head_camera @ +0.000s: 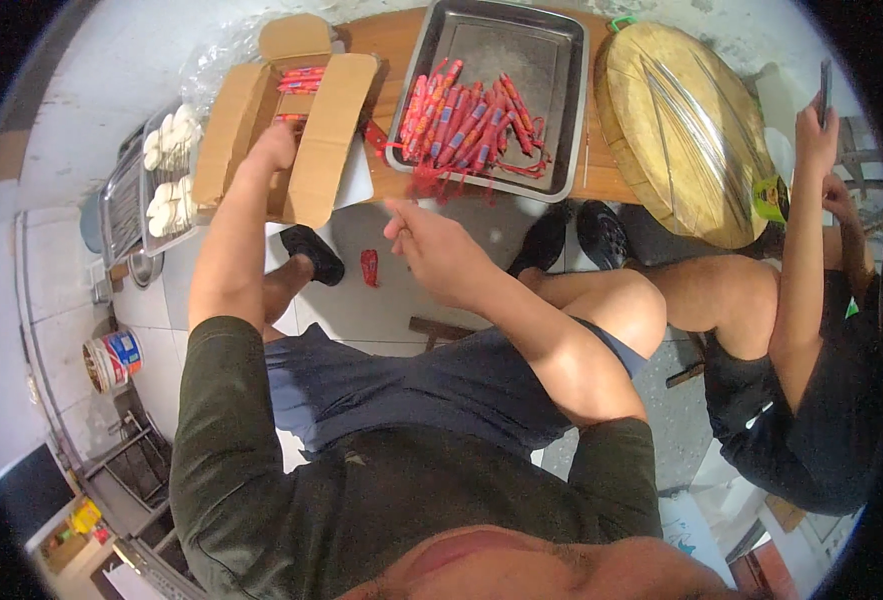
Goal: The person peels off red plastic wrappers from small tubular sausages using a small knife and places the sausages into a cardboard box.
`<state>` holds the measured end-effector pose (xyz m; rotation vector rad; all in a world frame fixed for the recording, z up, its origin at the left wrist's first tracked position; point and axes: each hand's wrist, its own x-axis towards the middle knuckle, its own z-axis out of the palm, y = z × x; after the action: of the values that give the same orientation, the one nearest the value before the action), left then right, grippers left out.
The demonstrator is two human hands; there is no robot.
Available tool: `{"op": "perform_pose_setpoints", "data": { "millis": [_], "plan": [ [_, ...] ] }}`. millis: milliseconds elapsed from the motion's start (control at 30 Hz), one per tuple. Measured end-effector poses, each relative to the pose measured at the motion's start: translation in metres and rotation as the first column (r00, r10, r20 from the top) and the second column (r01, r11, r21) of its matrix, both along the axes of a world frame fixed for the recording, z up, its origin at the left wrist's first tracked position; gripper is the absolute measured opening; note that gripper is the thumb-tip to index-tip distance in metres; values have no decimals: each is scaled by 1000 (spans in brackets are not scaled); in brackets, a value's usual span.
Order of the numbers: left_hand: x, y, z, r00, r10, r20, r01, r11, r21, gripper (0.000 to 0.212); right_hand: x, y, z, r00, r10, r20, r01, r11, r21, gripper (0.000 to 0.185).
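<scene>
My left hand [276, 148] reaches into an open cardboard carton [231, 127], its fingertips hidden behind the carton's wall. Red-wrapped sticks that look like packaged sausages [302, 80] lie inside at the far end. My right hand [434, 247] is in front of the table edge with its fingers curled, and nothing shows in it. Beyond it, a metal tray [512, 45] holds a pile of similar red-wrapped sticks [460, 124]. Red strands [441, 180] hang over the tray's near rim.
Trays of white skewered food [167, 206] stand at left. A round wooden board [636, 82] with film-wrapped skewers and a green-labelled tub [770, 199] are at right. Beside me sits a person [809, 247] holding a phone. On the floor are a red wrapped bundle [369, 268] and a bucket [113, 360].
</scene>
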<state>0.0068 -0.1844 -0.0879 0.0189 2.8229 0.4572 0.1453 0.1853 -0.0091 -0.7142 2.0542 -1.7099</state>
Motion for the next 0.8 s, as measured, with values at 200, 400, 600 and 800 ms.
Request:
{"op": "perform_pose_setpoints", "data": {
  "millis": [200,400,600,800],
  "plan": [
    [17,7,-29,981,160,110,-105,914,-392,40,-7,-4,2,998,-3,-66,4,1000,19,33],
    [33,6,-30,993,115,-19,-116,954,-278,34,-20,-4,12,994,-108,17,108,993,-38,35],
    [47,15,11,956,209,-204,-216,976,-11,38,-32,-4,8,963,-240,-122,229,969,-95,30],
    [83,88,105,857,511,-68,-260,543,798,30,-38,2,25,982,-182,-50,182,983,-8,29]
  ]
}}
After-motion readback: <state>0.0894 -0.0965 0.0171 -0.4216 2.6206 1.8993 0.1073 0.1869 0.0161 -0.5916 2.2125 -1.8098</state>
